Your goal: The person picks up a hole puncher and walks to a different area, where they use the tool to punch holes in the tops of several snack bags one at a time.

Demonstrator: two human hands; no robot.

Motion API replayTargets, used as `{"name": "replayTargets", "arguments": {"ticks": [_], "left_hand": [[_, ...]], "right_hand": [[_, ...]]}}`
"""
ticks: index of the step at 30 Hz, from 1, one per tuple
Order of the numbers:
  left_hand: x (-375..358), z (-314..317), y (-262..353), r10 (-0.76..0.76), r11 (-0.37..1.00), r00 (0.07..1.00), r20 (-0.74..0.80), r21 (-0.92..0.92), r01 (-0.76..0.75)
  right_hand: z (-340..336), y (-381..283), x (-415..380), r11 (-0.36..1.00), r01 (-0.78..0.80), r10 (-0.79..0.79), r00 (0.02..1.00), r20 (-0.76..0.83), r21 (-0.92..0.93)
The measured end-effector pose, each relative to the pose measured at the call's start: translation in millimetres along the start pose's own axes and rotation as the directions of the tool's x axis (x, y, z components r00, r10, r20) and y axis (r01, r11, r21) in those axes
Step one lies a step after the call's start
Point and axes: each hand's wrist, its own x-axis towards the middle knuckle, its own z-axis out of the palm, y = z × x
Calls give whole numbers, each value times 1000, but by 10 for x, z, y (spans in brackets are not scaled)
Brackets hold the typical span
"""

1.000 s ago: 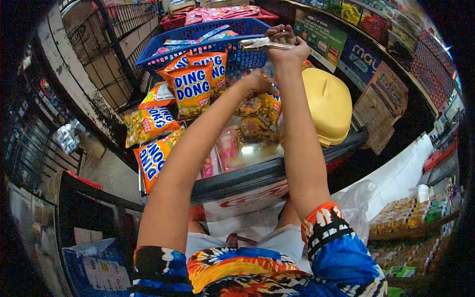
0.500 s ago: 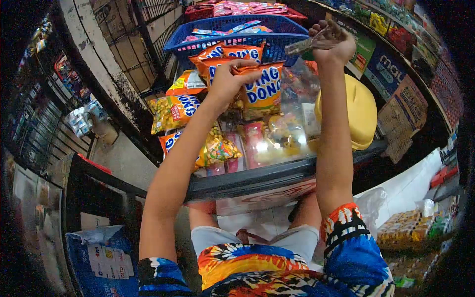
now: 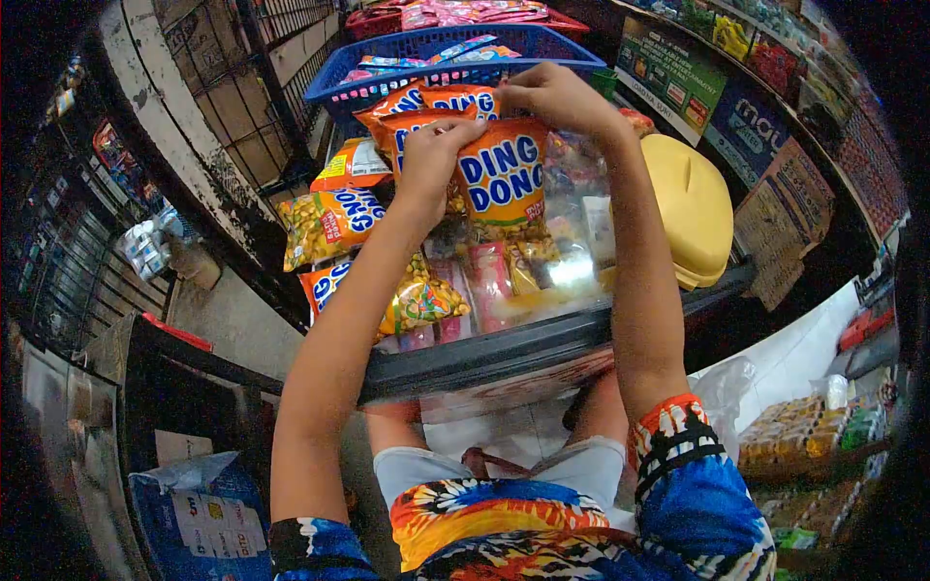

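Observation:
My left hand (image 3: pixel 433 167) is closed on the upper left edge of an orange Ding Dong snack bag (image 3: pixel 502 179), which stands upright with its printed front towards me. Bent over the top of that bag is my right hand (image 3: pixel 567 102), its fingers curled together; what they grip is hidden. More Ding Dong bags stand right behind the front one. Others lie to the left, among them a snack bag with a clear nut-filled window (image 3: pixel 334 225). Under the bags is a glass-topped counter (image 3: pixel 581 247) with packets showing through it.
A blue basket (image 3: pixel 334 87) of small packets stands behind the bags, with a red tray (image 3: pixel 567 21) of pink packets beyond. The yellow plastic container (image 3: pixel 683 213) sits right of my right forearm. A dark counter edge (image 3: pixel 484 349) runs before me; metal bars are at left.
My right hand has come left and down from beside the basket to the top of the front bag. The clear plastic piece it held is out of sight. My left hand stays at the bag.

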Motion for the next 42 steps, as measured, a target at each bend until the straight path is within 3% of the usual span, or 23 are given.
{"name": "replayTargets", "arguments": {"ticks": [2,3,5,6,9,14,16,22,29,34,42], "left_hand": [[-30,24,0,-22,1000,1000,-15,-9,22],[-34,26,-24,-16,1000,1000,-19,22,16],[-35,17,-66,-12,999,1000,-20,53,13],[-38,10,-76,-48,997,998,-30,64,50],[-42,-3,-84,-75,993,996,-40,84,78],[-68,14,-60,-53,995,998,-41,86,56],[-57,8,-69,-58,994,998,-38,88,61],[-37,-10,-80,-86,988,996,-22,126,88],[-41,-7,-76,-89,990,996,-20,111,91],[-41,-1,-72,-93,990,995,-23,109,95],[-51,5,-58,-90,989,996,-23,114,92]], "right_hand": [[24,-127,-37,972,-187,216,949,227,-143],[98,-102,-35,962,-195,238,942,235,-191],[299,83,58,941,-30,107,971,213,-337],[313,42,14,949,-134,215,938,273,-285],[309,-46,-26,945,-178,272,894,357,-273],[297,-90,-34,930,-207,315,876,367,-303],[308,-45,-5,936,-31,180,898,401,-352],[312,-56,-5,928,-94,245,884,399,-361],[318,3,2,933,-20,167,909,382,-360],[302,-62,-21,936,-131,260,884,388,-328],[263,-146,-70,944,-112,239,880,410,-309]]}}
